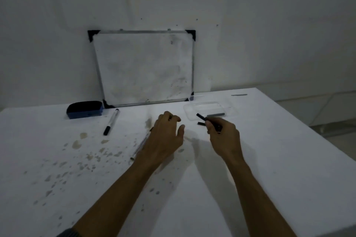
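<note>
My right hand (223, 136) grips a short black stick-like piece (201, 117) whose tip points up and left toward a clear plastic tray (208, 107). A second small black piece (201, 123) lies on the table just below that tip. My left hand (167, 134) hovers over the table with fingers loosely curled and nothing visible in it; it partly covers a thin clear pen (139, 146). A small whiteboard (144, 67) leans against the wall behind.
A white table (269, 159) bears brown stains at the left. A black-capped marker (111, 121) lies near a blue eraser (84, 109). A grey bar (215, 114) rests at the tray's front edge. The table's right edge drops off to the floor.
</note>
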The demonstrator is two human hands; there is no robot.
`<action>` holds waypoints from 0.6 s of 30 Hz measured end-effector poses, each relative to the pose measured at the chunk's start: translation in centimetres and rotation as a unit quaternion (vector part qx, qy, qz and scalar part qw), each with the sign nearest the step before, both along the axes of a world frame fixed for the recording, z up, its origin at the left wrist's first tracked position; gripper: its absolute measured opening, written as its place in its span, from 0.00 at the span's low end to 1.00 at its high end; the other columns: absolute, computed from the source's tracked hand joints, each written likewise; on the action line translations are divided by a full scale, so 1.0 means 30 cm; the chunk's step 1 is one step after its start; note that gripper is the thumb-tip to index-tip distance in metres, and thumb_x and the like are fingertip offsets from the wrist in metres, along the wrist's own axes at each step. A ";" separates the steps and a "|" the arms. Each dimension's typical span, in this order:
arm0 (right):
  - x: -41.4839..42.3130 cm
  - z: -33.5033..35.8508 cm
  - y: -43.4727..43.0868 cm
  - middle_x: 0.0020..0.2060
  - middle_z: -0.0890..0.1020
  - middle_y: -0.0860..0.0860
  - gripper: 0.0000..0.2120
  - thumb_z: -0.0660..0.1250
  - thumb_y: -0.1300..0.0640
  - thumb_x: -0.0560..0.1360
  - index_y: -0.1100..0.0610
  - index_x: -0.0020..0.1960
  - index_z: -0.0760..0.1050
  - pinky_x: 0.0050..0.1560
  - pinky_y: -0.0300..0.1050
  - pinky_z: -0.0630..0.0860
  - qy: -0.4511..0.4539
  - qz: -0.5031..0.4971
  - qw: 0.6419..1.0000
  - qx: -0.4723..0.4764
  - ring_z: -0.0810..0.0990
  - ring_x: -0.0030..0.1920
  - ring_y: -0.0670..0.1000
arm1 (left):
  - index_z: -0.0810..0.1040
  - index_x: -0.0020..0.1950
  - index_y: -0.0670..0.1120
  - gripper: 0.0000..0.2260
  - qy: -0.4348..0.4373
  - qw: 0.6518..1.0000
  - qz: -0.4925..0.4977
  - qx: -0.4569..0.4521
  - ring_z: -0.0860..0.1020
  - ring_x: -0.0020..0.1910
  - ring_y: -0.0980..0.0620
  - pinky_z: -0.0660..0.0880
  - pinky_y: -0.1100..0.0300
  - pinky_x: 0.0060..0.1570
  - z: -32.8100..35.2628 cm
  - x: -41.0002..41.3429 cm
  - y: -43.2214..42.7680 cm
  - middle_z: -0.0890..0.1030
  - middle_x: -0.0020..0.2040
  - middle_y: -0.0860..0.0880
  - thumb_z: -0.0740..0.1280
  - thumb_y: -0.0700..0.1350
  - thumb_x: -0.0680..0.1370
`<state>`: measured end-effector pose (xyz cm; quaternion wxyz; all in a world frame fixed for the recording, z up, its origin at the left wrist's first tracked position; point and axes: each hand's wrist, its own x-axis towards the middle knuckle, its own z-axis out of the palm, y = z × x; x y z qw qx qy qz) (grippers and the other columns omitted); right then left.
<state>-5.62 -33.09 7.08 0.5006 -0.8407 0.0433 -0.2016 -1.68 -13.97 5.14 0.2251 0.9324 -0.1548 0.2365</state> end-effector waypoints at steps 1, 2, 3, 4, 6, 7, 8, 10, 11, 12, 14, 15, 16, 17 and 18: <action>0.019 0.016 -0.034 0.50 0.87 0.49 0.10 0.68 0.55 0.80 0.54 0.60 0.83 0.53 0.41 0.78 -0.011 -0.011 1.000 -0.005 0.84 0.51 0.48 | 0.79 0.64 0.41 0.16 0.020 1.000 -0.015 -0.012 0.77 0.58 0.43 0.77 0.49 0.57 -0.004 0.022 -0.049 0.79 0.59 0.42 0.66 0.49 0.81; 0.042 0.034 -0.066 0.51 0.87 0.49 0.10 0.69 0.56 0.80 0.55 0.60 0.83 0.53 0.39 0.77 -0.019 -0.018 1.000 -0.015 0.83 0.51 0.47 | 0.77 0.67 0.41 0.17 0.045 0.998 -0.025 -0.022 0.76 0.61 0.43 0.75 0.50 0.60 -0.017 0.042 -0.093 0.78 0.62 0.42 0.65 0.49 0.82; 0.074 0.048 -0.096 0.51 0.86 0.49 0.09 0.69 0.57 0.80 0.55 0.59 0.82 0.52 0.38 0.75 -0.020 -0.023 0.999 -0.029 0.82 0.51 0.46 | 0.75 0.69 0.41 0.18 0.069 0.997 -0.028 -0.029 0.75 0.63 0.43 0.74 0.50 0.63 -0.035 0.058 -0.130 0.76 0.64 0.42 0.64 0.50 0.82; 0.105 0.064 -0.123 0.51 0.86 0.50 0.09 0.69 0.57 0.80 0.56 0.59 0.82 0.52 0.37 0.73 -0.017 -0.024 0.998 -0.048 0.81 0.50 0.45 | 0.74 0.70 0.42 0.19 0.091 0.995 -0.028 -0.030 0.74 0.65 0.44 0.73 0.50 0.65 -0.058 0.071 -0.158 0.76 0.66 0.43 0.63 0.51 0.83; 0.191 0.091 -0.170 0.51 0.85 0.50 0.10 0.69 0.57 0.79 0.56 0.59 0.83 0.51 0.36 0.71 -0.001 -0.018 0.995 -0.097 0.79 0.49 0.45 | 0.73 0.72 0.42 0.20 0.099 0.995 -0.028 -0.018 0.73 0.67 0.45 0.71 0.51 0.68 -0.106 0.089 -0.186 0.75 0.68 0.44 0.62 0.51 0.83; 0.238 0.102 -0.188 0.51 0.85 0.50 0.10 0.69 0.57 0.79 0.56 0.59 0.83 0.50 0.36 0.71 0.011 -0.008 0.992 -0.129 0.79 0.49 0.46 | 0.73 0.72 0.42 0.20 0.094 0.995 -0.031 -0.012 0.73 0.68 0.44 0.71 0.51 0.69 -0.123 0.094 -0.191 0.74 0.69 0.43 0.62 0.52 0.83; 0.286 0.113 -0.201 0.49 0.84 0.50 0.10 0.70 0.56 0.79 0.55 0.58 0.84 0.49 0.37 0.71 0.028 0.007 0.986 -0.163 0.80 0.49 0.47 | 0.74 0.71 0.42 0.20 0.088 0.995 -0.035 -0.010 0.73 0.68 0.44 0.71 0.51 0.69 -0.136 0.100 -0.189 0.74 0.69 0.43 0.61 0.52 0.83; 0.383 0.130 -0.215 0.45 0.85 0.50 0.10 0.70 0.55 0.77 0.53 0.56 0.85 0.47 0.40 0.74 0.073 0.046 0.971 -0.223 0.83 0.48 0.51 | 0.75 0.71 0.42 0.20 0.080 0.996 -0.044 -0.009 0.73 0.66 0.44 0.71 0.51 0.68 -0.153 0.113 -0.179 0.75 0.68 0.43 0.62 0.51 0.83; 0.425 0.136 -0.215 0.42 0.84 0.49 0.09 0.70 0.54 0.76 0.52 0.54 0.86 0.47 0.43 0.77 0.102 0.065 0.962 -0.246 0.83 0.47 0.53 | 0.75 0.70 0.42 0.20 0.079 0.996 -0.044 -0.011 0.73 0.66 0.44 0.72 0.51 0.67 -0.157 0.113 -0.175 0.75 0.68 0.43 0.62 0.51 0.83; 0.465 0.143 -0.213 0.40 0.83 0.48 0.09 0.69 0.54 0.76 0.50 0.53 0.86 0.49 0.45 0.79 0.130 0.082 0.952 -0.267 0.83 0.46 0.53 | 0.75 0.70 0.42 0.19 0.077 0.996 -0.044 -0.012 0.73 0.66 0.44 0.72 0.51 0.67 -0.161 0.113 -0.173 0.75 0.68 0.44 0.62 0.51 0.83; 0.538 0.149 -0.213 0.42 0.84 0.48 0.10 0.69 0.54 0.74 0.47 0.52 0.86 0.54 0.49 0.80 0.176 0.108 0.928 -0.309 0.82 0.49 0.54 | 0.75 0.70 0.42 0.19 0.071 0.996 -0.045 -0.016 0.73 0.66 0.45 0.73 0.50 0.66 -0.167 0.117 -0.176 0.75 0.68 0.44 0.62 0.51 0.82; 0.567 0.154 -0.214 0.45 0.84 0.48 0.11 0.69 0.53 0.73 0.47 0.52 0.86 0.56 0.50 0.80 0.196 0.118 0.917 -0.326 0.82 0.51 0.54 | 0.75 0.70 0.42 0.19 0.073 0.996 -0.045 -0.021 0.73 0.66 0.46 0.73 0.50 0.66 -0.168 0.120 -0.178 0.75 0.68 0.45 0.62 0.51 0.82; 0.593 0.157 -0.217 0.48 0.85 0.49 0.12 0.69 0.52 0.72 0.47 0.52 0.87 0.58 0.51 0.80 0.218 0.124 0.907 -0.338 0.82 0.52 0.54 | 0.75 0.70 0.42 0.19 0.077 0.996 -0.046 -0.026 0.73 0.66 0.46 0.73 0.51 0.66 -0.168 0.122 -0.179 0.75 0.68 0.45 0.62 0.51 0.82; 0.613 0.159 -0.220 0.50 0.86 0.49 0.13 0.70 0.51 0.71 0.48 0.53 0.87 0.58 0.51 0.80 0.241 0.129 0.897 -0.346 0.82 0.53 0.54 | 0.75 0.69 0.42 0.19 0.078 0.995 -0.047 -0.029 0.73 0.66 0.46 0.73 0.51 0.66 -0.169 0.126 -0.181 0.74 0.68 0.45 0.63 0.50 0.82; 0.635 0.158 -0.223 0.51 0.86 0.50 0.13 0.72 0.51 0.70 0.50 0.53 0.87 0.59 0.51 0.80 0.263 0.135 0.887 -0.355 0.82 0.53 0.54 | 0.76 0.69 0.41 0.19 0.078 0.995 -0.047 -0.031 0.73 0.66 0.46 0.73 0.51 0.66 -0.169 0.128 -0.181 0.74 0.67 0.45 0.63 0.50 0.82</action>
